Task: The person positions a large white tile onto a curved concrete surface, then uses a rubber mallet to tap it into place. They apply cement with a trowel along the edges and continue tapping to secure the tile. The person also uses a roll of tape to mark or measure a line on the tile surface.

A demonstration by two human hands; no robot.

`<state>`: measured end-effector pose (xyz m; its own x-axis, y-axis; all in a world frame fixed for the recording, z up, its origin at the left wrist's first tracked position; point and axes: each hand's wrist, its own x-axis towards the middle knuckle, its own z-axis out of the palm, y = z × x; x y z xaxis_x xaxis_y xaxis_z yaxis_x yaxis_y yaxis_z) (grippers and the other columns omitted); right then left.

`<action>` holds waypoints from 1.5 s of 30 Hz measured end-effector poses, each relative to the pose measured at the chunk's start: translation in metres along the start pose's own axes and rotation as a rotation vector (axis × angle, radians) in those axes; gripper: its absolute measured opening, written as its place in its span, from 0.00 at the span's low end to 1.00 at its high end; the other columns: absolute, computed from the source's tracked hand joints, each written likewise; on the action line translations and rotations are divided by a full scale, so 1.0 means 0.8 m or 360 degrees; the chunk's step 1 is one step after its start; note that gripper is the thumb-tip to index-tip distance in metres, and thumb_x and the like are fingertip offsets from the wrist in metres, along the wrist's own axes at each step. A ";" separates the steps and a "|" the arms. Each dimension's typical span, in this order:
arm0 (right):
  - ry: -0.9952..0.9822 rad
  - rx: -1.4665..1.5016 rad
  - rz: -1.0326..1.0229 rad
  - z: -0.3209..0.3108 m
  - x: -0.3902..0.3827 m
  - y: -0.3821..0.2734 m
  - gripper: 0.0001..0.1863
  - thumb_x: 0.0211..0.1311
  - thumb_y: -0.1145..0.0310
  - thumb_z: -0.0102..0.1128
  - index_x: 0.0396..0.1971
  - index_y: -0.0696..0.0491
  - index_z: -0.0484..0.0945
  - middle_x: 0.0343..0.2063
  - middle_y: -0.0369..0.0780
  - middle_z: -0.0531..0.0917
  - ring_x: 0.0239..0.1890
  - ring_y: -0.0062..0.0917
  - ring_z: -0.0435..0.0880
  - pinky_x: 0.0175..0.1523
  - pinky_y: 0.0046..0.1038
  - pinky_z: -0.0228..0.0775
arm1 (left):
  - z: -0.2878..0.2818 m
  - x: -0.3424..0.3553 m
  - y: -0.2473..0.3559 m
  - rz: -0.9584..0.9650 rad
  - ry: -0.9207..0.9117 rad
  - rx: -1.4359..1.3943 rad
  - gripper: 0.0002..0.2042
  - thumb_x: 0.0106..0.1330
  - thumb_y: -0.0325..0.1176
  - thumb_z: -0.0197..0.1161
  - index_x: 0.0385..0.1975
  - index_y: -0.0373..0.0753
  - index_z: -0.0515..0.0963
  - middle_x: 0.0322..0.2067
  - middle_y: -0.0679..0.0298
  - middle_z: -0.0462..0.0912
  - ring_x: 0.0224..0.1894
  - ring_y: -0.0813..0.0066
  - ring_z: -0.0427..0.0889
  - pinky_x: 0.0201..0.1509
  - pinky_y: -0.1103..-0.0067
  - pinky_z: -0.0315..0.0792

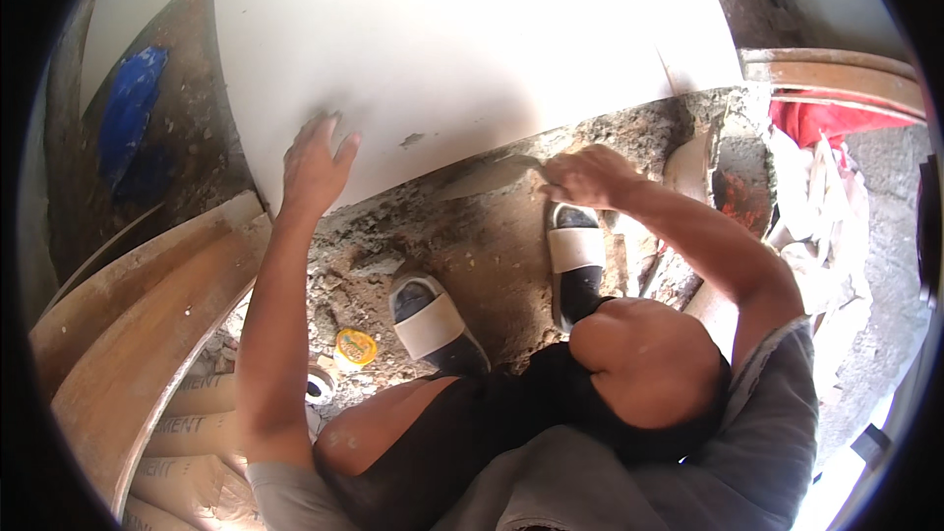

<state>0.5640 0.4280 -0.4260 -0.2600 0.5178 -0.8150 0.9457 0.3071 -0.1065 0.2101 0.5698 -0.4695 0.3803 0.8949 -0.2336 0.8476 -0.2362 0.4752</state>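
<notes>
A large white panel (pixel 462 29) fills the upper middle, its lower edge meeting rough, debris-covered ground (pixel 492 275). My left hand (pixel 315 162) rests on the panel near its lower left, fingers apart. My right hand (pixel 580 177) grips a flat metal blade tool (pixel 497 177), like a trowel or scraper, whose blade points left along the panel's bottom edge. My sandaled feet, left (pixel 428 324) and right (pixel 575 251), are below on the ground, with my bare knees near the lower edge.
Curved wooden boards (pixel 138 305) lie at left over paper sacks (pixel 192 477). A blue sheet (pixel 133 118) is at upper left, a yellow lid or tub (pixel 356 348) by my left foot. At right are a wooden frame (pixel 826 74), red cloth (pixel 816 118) and pale scraps (pixel 806 206).
</notes>
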 end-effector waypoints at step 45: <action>0.0281 -0.0140 -0.0054 0.007 0.024 0.015 0.14 0.72 0.59 0.46 0.34 0.53 0.75 0.12 0.32 0.65 0.12 0.15 0.69 0.13 0.21 0.66 | -0.036 -0.072 -0.027 -0.0309 0.0034 0.0234 0.25 0.70 0.45 0.56 0.58 0.33 0.69 0.59 0.47 0.70 0.62 0.51 0.69 0.64 0.68 0.64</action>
<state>0.5717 0.4370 -0.4463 -0.3291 0.6355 -0.6984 0.9170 0.3916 -0.0759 0.1594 0.5345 -0.4417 0.1980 0.9364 -0.2897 0.9494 -0.1097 0.2944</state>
